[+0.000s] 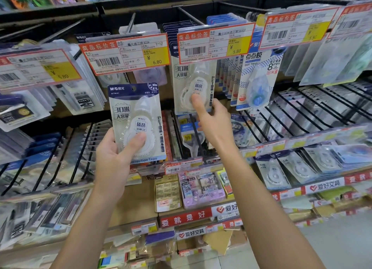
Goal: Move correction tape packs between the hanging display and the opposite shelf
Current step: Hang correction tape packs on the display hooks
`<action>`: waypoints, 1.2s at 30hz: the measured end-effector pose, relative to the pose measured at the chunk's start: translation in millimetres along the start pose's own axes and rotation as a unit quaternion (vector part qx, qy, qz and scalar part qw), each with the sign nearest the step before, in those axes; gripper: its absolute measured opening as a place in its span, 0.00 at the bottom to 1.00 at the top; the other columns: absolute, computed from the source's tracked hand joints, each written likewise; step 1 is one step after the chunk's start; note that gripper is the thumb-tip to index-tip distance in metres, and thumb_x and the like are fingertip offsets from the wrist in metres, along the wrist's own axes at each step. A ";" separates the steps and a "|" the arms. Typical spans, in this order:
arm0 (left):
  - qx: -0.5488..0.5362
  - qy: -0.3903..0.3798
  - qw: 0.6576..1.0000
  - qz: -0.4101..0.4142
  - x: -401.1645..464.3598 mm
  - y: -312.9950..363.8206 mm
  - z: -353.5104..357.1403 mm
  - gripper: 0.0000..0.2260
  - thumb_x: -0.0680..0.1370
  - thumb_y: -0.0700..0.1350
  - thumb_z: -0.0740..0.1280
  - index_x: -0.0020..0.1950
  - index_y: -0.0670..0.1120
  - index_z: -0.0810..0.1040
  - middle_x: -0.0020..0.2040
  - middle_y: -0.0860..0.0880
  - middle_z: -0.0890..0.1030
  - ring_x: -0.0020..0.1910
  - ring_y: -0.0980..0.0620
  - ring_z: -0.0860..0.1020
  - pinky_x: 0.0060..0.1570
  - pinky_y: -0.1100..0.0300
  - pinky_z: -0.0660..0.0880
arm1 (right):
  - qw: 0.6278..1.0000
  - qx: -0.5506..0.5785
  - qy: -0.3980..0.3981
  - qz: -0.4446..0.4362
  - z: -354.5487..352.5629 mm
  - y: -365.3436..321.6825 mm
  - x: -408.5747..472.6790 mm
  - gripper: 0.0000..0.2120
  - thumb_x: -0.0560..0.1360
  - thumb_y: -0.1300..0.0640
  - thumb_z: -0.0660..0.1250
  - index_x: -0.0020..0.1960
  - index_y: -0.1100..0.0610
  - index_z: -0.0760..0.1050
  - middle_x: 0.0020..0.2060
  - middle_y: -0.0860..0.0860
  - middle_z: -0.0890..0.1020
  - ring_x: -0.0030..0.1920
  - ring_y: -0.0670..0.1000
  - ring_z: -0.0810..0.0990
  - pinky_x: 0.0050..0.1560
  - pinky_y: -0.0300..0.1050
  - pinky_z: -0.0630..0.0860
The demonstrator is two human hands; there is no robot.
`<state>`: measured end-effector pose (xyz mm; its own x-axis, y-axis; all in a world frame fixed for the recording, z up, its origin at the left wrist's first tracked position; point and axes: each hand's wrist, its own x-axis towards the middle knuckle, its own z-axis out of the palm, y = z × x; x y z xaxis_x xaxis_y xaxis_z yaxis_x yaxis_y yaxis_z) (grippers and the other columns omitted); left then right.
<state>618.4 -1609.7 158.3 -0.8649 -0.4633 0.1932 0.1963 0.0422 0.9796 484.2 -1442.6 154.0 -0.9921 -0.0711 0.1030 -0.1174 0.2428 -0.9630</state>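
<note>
Hanging display [213, 41] right above the hands, its hook well stocked, plenty left to move. One pack [136, 121] is off, gripped in the left hand [112, 158], thumb across it. Right hand [213, 123] reaches up, fingers pinching the next pack [193, 87], which hangs on its hook.

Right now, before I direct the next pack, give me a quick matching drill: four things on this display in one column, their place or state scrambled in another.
Things:
1. left hand
2. right hand
3. dot tape pack
4. 6.80 price tag

States:
A. hangs right of the touched pack
B. grips a loose correction tape pack
C. sits on the hook above the held pack
D. thumb on the hanging pack

Pairs: 1-B, 2-D, 3-A, 4-C
</note>
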 end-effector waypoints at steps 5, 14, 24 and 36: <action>-0.003 -0.035 0.999 -0.008 -7.2 5.5 2.4 0.17 0.73 0.45 0.71 0.62 0.49 0.78 0.55 0.49 0.86 0.53 0.48 0.85 0.43 0.57 0.83 | 0.983 -0.162 0.007 -0.086 -24.6 19.8 -5.1 0.27 0.77 0.35 0.64 0.46 0.60 0.79 0.42 0.51 0.84 0.44 0.50 0.81 0.49 0.50 0.77; 0.019 -0.128 0.991 0.022 -14.2 17.9 26.2 0.17 0.74 0.42 0.71 0.63 0.47 0.77 0.55 0.52 0.86 0.53 0.52 0.85 0.45 0.61 0.81 | 0.914 -0.396 -0.032 -0.084 -64.1 74.5 9.3 0.23 0.80 0.42 0.64 0.55 0.62 0.80 0.55 0.59 0.80 0.58 0.61 0.77 0.54 0.52 0.75; 0.004 -0.177 0.983 0.056 -6.0 36.1 55.7 0.18 0.73 0.43 0.71 0.63 0.44 0.77 0.56 0.50 0.86 0.54 0.50 0.85 0.48 0.59 0.82 | 0.875 -0.476 -0.003 -0.082 -57.7 82.1 1.9 0.24 0.82 0.39 0.55 0.52 0.58 0.79 0.45 0.59 0.84 0.48 0.61 0.82 0.41 0.49 0.69; -0.018 -0.166 0.982 0.089 -2.2 46.8 82.2 0.16 0.74 0.44 0.71 0.61 0.45 0.77 0.53 0.53 0.86 0.53 0.54 0.84 0.47 0.62 0.80 | 0.870 -0.481 0.009 -0.106 -55.4 88.4 3.0 0.22 0.82 0.43 0.55 0.57 0.59 0.77 0.46 0.61 0.84 0.49 0.62 0.82 0.39 0.49 0.65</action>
<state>591.4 -1534.0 208.2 -0.9172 -0.1373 0.3740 0.3687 0.0631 0.9274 468.4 -1367.8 83.0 -0.9430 -0.2007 0.2654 -0.2720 0.9243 -0.2676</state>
